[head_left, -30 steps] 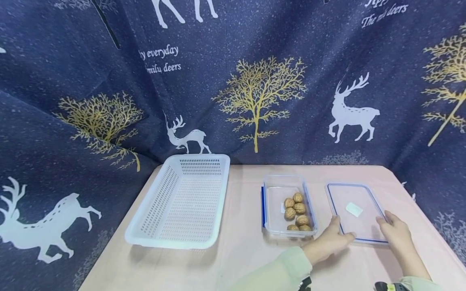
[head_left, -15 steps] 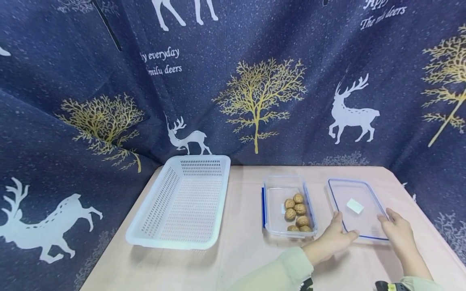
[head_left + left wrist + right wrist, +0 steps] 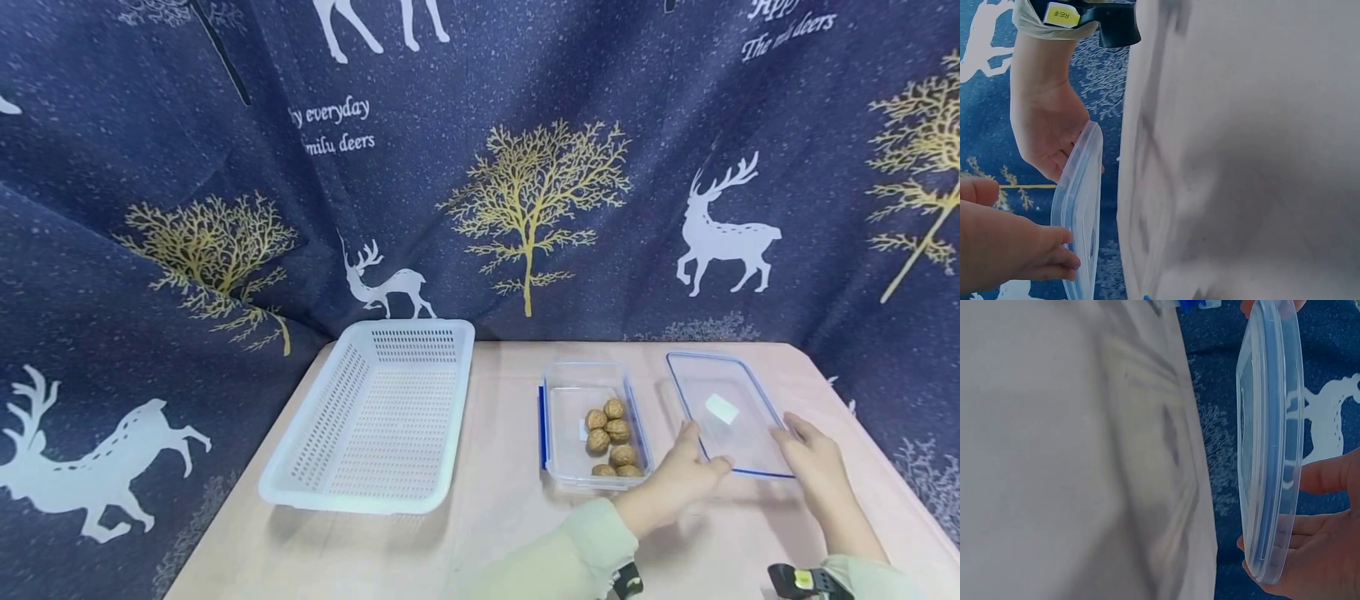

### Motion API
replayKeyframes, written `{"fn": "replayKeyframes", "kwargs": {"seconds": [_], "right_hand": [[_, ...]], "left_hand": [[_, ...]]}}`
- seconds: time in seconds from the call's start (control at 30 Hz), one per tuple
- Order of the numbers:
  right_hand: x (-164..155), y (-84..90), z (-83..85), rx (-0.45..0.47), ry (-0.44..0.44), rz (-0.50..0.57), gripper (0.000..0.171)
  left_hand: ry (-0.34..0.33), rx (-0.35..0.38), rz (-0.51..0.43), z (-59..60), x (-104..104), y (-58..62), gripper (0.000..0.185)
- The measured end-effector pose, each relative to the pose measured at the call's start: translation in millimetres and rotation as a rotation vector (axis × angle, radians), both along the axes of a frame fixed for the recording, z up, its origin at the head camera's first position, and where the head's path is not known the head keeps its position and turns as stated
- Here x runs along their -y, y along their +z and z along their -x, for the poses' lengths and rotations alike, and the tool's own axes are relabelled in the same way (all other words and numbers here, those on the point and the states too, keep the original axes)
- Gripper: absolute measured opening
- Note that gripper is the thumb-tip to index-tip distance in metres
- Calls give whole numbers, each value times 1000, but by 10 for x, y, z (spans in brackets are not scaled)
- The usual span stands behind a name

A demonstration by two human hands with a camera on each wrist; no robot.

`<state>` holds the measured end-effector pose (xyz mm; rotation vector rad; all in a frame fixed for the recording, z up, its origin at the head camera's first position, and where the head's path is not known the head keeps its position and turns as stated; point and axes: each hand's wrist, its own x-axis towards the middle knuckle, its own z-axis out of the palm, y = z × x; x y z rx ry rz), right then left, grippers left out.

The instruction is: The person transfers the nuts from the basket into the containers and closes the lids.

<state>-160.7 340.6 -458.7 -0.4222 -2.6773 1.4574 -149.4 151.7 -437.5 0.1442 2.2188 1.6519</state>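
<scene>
Both hands, left hand (image 3: 678, 479) and right hand (image 3: 813, 467), pinch a clear, blue-rimmed rectangular plastic lid (image 3: 723, 412); the wrist views show it lifted off the table (image 3: 495, 508).

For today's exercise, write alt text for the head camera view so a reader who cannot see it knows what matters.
Two hands, the left hand and the right hand, hold a clear lid by its near edge, raised off a pink table. Left of it sit an open clear box with several walnuts and a white basket, before a navy deer-print curtain.
</scene>
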Motion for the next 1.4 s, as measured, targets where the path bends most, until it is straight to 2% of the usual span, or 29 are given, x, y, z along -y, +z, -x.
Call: {"fn": "replayKeyframes", "kwargs": {"seconds": [0.2, 0.37, 0.6, 0.73, 0.97, 1.17, 1.4], "right_hand": [[118, 106, 75, -17, 16, 46, 67], [250, 178, 141, -8, 39, 80, 67], [435, 251, 203, -1, 83, 89, 67], [528, 278, 228, 0, 105, 85, 68], [699, 301, 245, -18, 118, 118, 68], [871, 341, 257, -32, 114, 170, 67], [1056, 360, 278, -4, 93, 214, 69]], "left_hand": [[56, -11, -8, 22, 101, 82, 66], [69, -9, -33, 48, 238, 118, 66], [113, 48, -121, 95, 422, 149, 67], [126, 54, -165, 109, 521, 176, 67], [101, 29, -221, 135, 712, 211, 68], [90, 5, -263, 184, 888, 196, 70], [118, -60, -200, 236, 1035, 154, 70]]}}
